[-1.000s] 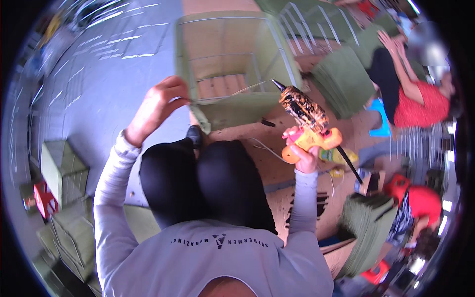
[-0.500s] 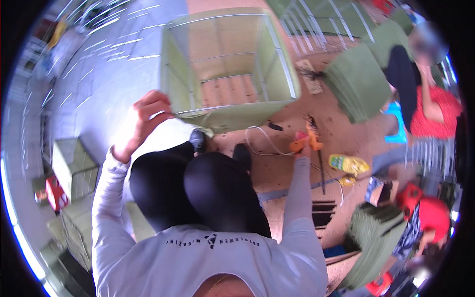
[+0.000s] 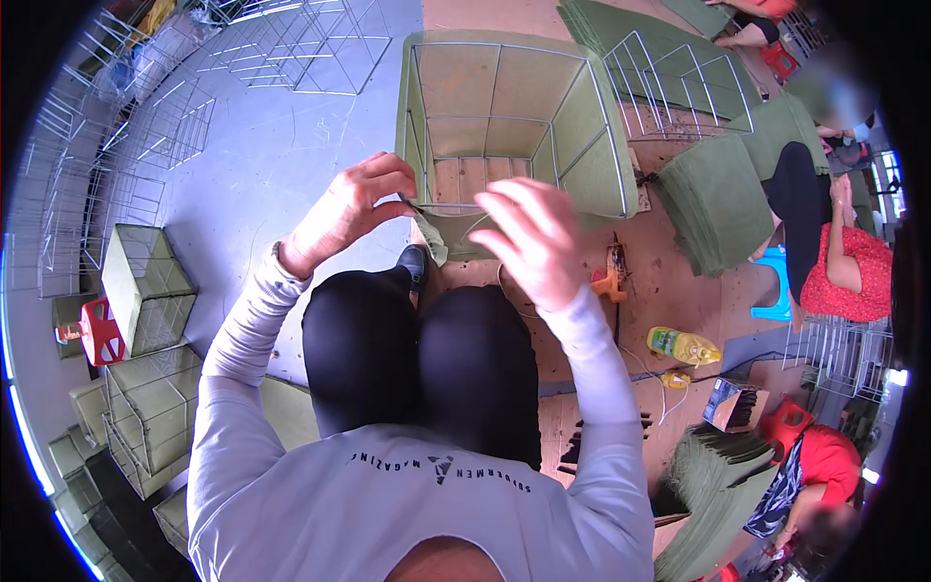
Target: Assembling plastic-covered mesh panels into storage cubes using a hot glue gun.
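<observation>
In front of me stands a box of wire frame [image 3: 497, 118] covered with green fabric [image 3: 609, 160]. At its near left corner my left hand [image 3: 354, 206] is closed, thumb and fingertips pinching the fabric edge along the wire; the exact grip is small to see. A loose flap [image 3: 431, 240] hangs just below it. My right hand [image 3: 535, 241], blurred by motion, is over the box's near edge with fingers apart and nothing visible in them. On the floor right of that hand lies an orange glue gun [image 3: 609, 284].
A yellow bottle [image 3: 684, 345] lies on the right. Stacked green sheets [image 3: 713, 204] and a blue stool [image 3: 773, 284] are farther right, near a person in red [image 3: 849, 262]. Bare wire frames [image 3: 301, 48] stand back left; covered boxes [image 3: 145, 291] are at my left beside a red stool [image 3: 100, 332].
My right hand has let go of the glue gun and moved left to the box. My left hand has come to the box's near left corner. The box sits farther right in view.
</observation>
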Available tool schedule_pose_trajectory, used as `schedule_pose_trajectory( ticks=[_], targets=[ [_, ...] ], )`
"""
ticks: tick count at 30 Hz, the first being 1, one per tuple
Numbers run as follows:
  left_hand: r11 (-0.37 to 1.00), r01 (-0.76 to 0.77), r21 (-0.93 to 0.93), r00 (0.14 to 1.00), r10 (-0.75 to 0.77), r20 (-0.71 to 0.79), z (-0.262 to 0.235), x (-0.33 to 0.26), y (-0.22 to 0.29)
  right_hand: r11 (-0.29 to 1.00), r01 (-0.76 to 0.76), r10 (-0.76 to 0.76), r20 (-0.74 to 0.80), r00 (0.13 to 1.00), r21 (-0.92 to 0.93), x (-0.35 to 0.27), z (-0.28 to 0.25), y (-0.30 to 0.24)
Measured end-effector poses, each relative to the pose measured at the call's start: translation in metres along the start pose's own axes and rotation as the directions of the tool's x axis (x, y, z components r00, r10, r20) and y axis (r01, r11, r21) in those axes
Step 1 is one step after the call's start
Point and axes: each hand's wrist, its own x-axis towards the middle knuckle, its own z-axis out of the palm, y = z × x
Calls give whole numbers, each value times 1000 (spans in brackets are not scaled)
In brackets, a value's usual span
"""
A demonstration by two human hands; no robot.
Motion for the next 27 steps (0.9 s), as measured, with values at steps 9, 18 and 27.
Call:
schedule_pose_trajectory(
  ticks=[9, 18, 27],
  targets=[
    [991, -131, 38, 990, 133, -54, 5, -14, -11, 958, -138, 95, 178, 979, 250, 14, 53, 19],
    [972, -189, 136, 981, 195, -27, 4, -24, -12, 849, -386, 281, 311, 908, 360, 19, 58, 16],
    [979, -149, 136, 989, 146, 33, 3, -25, -13, 832, -462, 362, 330, 872, 308, 20, 60, 16]
  ],
)
